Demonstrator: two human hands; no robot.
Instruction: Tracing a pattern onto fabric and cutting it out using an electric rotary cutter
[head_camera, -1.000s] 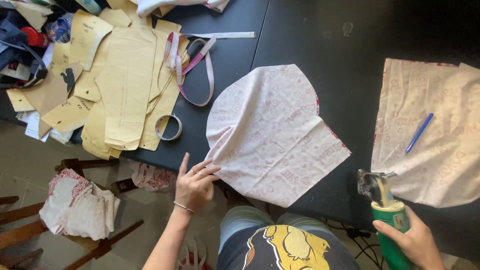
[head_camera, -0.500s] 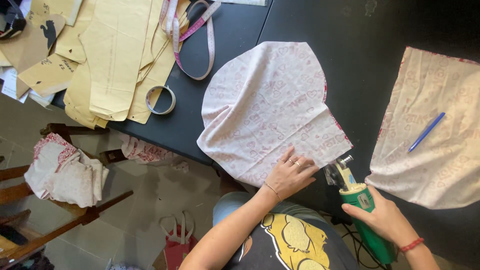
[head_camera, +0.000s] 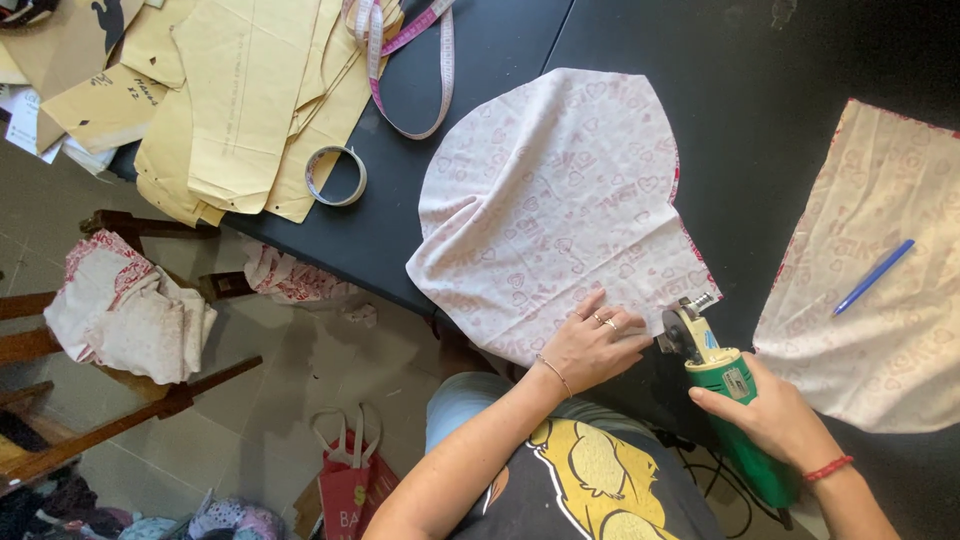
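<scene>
Black worktable (head_camera: 500, 60) seen from above, tiled floor below its near edge.

Left hand (head_camera: 595, 345): flat, fingers spread, pressing down the lower right corner of the pink-printed fabric piece (head_camera: 560, 200). Rings on two fingers, thin bracelet at the wrist.

Right hand (head_camera: 765, 410): wrapped around the green body of a handheld electric rotary cutter (head_camera: 715, 365), red band at the wrist. Cutter head sits at the fabric's lower right edge, just beside the left fingertips. Blade contact with the cloth not resolvable.

Fabric piece: rounded at the top, straight along the bottom, lying flat near the table's front edge with the lower left corner slightly overhanging.

Step in hand, as judged: cutting or trimming along the lower right edge, start of the pass. Further cutting calls for cloth kept taut and flat, fingers kept clear of the blade, and the cutter's path kept on the edge line.

Right of the cutter, well apart: second fabric piece (head_camera: 880, 330) with a blue pen (head_camera: 873, 277) on it.

Upper left: tape roll (head_camera: 335, 176), pink measuring tape (head_camera: 420, 60), stack of tan paper patterns (head_camera: 250, 90).

Off the table: folded cloth bundle (head_camera: 125, 310) on a wooden chair.

Containers: one red paper bag (head_camera: 345, 480) on the floor, handles up, contents not visible.
</scene>
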